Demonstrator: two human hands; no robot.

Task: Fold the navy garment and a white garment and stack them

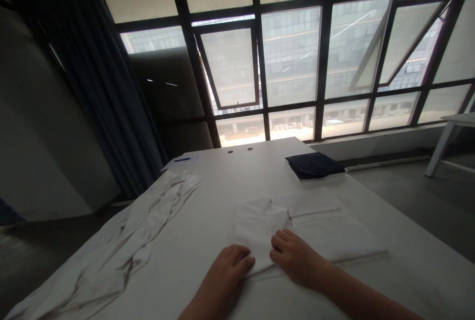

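A white shirt (326,233) lies flat on the white table in front of me, with part of it folded over on the left side. My left hand (232,268) is at the shirt's near left edge, its fingers curled and closed on the cloth. Close by on the right, my right hand (293,255) has its fingers bent and pinched on the folded layer. The fingertips of both hands are partly hidden, and the picture is slightly blurred around them.
Crumpled white cloth (148,226) runs along the table's left side. A folded dark blue cloth (314,165) sits at the right edge. Farther back, a blue pen (182,160) rests on paper. Windows stand beyond the table (218,186); another table (460,119) is at far right.
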